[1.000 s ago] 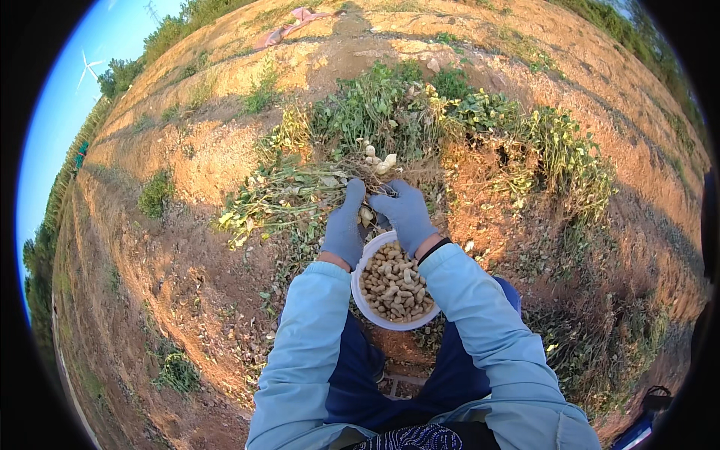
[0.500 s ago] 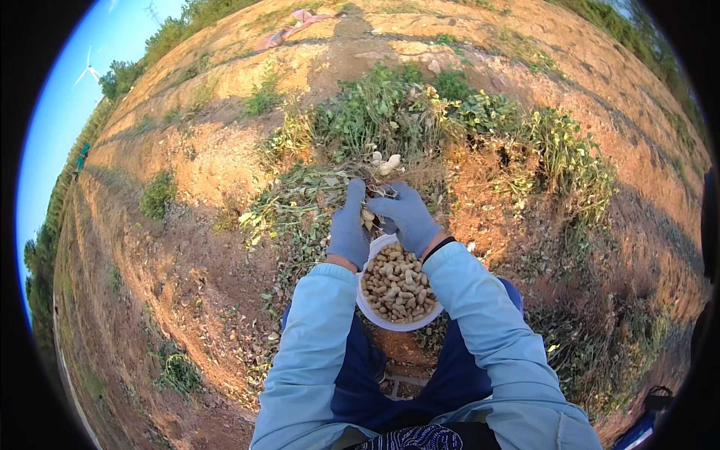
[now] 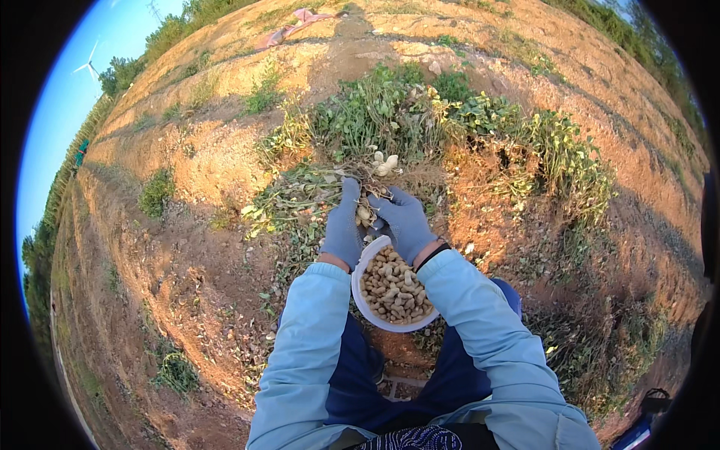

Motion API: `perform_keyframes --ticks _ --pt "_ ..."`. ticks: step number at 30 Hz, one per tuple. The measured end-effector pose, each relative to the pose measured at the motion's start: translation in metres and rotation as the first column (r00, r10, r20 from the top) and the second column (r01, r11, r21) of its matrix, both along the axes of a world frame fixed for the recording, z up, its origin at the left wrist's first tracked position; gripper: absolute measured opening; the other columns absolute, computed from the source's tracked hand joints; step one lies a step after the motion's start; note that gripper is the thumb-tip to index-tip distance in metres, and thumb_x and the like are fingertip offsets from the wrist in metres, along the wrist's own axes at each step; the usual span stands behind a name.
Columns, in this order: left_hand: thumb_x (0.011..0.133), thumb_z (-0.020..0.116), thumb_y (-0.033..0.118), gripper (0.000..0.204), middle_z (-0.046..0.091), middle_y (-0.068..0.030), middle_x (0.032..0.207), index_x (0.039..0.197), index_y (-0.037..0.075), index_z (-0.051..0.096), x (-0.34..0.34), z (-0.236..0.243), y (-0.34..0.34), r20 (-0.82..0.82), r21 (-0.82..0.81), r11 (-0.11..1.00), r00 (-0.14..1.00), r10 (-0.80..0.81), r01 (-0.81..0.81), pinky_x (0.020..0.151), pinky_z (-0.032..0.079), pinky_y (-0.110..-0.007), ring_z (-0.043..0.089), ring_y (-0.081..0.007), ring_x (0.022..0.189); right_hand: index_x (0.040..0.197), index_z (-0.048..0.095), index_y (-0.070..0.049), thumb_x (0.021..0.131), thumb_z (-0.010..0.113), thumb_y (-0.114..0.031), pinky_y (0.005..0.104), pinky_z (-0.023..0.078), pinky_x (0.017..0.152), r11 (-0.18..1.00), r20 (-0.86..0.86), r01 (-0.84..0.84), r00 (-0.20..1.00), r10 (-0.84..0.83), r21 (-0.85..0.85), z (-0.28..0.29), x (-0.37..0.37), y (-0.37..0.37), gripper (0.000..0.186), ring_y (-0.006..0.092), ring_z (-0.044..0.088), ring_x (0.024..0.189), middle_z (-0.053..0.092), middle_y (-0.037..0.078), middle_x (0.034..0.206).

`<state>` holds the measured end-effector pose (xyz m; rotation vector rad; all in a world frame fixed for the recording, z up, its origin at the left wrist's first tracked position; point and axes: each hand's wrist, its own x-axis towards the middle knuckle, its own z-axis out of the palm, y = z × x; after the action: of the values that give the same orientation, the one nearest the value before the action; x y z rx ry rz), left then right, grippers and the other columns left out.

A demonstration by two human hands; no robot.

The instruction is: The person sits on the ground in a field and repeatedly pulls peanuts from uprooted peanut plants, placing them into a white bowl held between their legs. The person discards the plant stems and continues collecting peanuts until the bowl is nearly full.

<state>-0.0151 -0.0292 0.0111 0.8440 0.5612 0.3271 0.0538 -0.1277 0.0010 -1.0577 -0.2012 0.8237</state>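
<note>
Both my hands wear grey gloves and meet just above the far rim of a white bowl (image 3: pixel 358 301). Unshelled peanuts (image 3: pixel 395 286) fill much of this bowl, which sits between my knees. My left hand (image 3: pixel 344 229) is closed round the root end of an uprooted peanut plant (image 3: pixel 319 184), whose leafy stems trail off to the left. My right hand (image 3: pixel 406 225) is closed at the pods (image 3: pixel 365 216) hanging between the two hands; its fingertips are partly hidden among roots. More pale pods (image 3: pixel 385 164) stick up from the roots just beyond my fingers.
A heap of pulled green plants (image 3: pixel 382 116) lies ahead, with more vines (image 3: pixel 566 161) to the right. Dry leaves litter the reddish soil around me. A pink cloth or sack (image 3: pixel 292 28) lies far ahead. A person in green (image 3: pixel 81 154) is at the distant left.
My hands have shifted slightly left and drawn a little apart, so more pods show between them. The bowl's left rim is more exposed.
</note>
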Motion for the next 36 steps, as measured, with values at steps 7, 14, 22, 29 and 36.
perform_keyframes --ticks 7,14,22,29,36 --pt "0.084 0.055 0.062 0.059 0.059 -0.0016 0.082 0.097 0.005 0.062 0.000 -0.004 0.000 -0.126 0.135 0.991 0.992 0.023 -0.006 0.059 0.043 -0.027 0.054 -0.0113 0.072 0.111 0.052 0.001 0.082 0.071 -0.019 0.0257 0.047 0.051 0.998 0.008 -0.054 0.999 0.054 0.025 0.010 0.000 -0.003 0.040 0.0099 0.055 0.056 0.057 0.002 0.072" --pt "0.083 0.057 0.061 0.060 0.058 -0.0031 0.085 0.104 0.004 0.059 0.004 -0.009 -0.002 -0.103 0.131 0.987 0.989 0.108 -0.094 0.057 0.044 -0.029 0.054 -0.0127 0.068 0.103 0.051 0.000 0.078 0.072 -0.014 0.0282 0.049 0.054 0.997 0.025 -0.049 0.999 0.048 0.063 0.002 0.005 -0.003 0.035 0.0122 0.056 0.060 0.056 0.004 0.076" --pt "0.088 0.049 0.059 0.068 0.060 -0.0193 0.111 0.118 -0.002 0.050 0.004 0.004 0.005 0.042 -0.218 0.948 0.968 0.247 -0.232 0.093 0.048 -0.045 0.058 -0.0331 0.104 0.090 0.055 -0.003 0.076 0.059 -0.006 0.0280 0.048 0.056 0.993 0.267 -0.115 0.958 0.104 0.026 -0.003 -0.002 -0.013 0.015 0.0128 0.056 0.063 0.052 0.003 0.074" --pt "0.089 0.047 0.058 0.069 0.060 -0.0175 0.112 0.124 -0.002 0.045 -0.008 0.007 0.015 0.088 -0.190 0.973 0.984 0.153 -0.134 0.093 0.048 -0.043 0.058 -0.0319 0.105 0.087 0.067 -0.006 0.079 0.061 -0.041 0.0362 0.048 0.077 0.763 0.760 0.164 0.349 0.548 -0.625 0.009 0.010 -0.041 0.036 0.0254 0.062 0.081 0.064 0.012 0.084" --pt "0.089 0.059 0.045 0.042 0.064 -0.0064 0.095 0.107 0.007 0.057 -0.001 0.010 -0.003 -0.011 -0.146 0.982 0.992 0.122 -0.123 0.077 0.053 -0.034 0.063 -0.0184 0.084 0.095 0.062 0.002 0.084 0.068 -0.023 0.0237 0.047 0.054 0.990 0.226 0.005 0.974 0.027 -0.139 0.013 0.006 -0.014 0.028 0.0095 0.056 0.059 0.063 0.005 0.078"
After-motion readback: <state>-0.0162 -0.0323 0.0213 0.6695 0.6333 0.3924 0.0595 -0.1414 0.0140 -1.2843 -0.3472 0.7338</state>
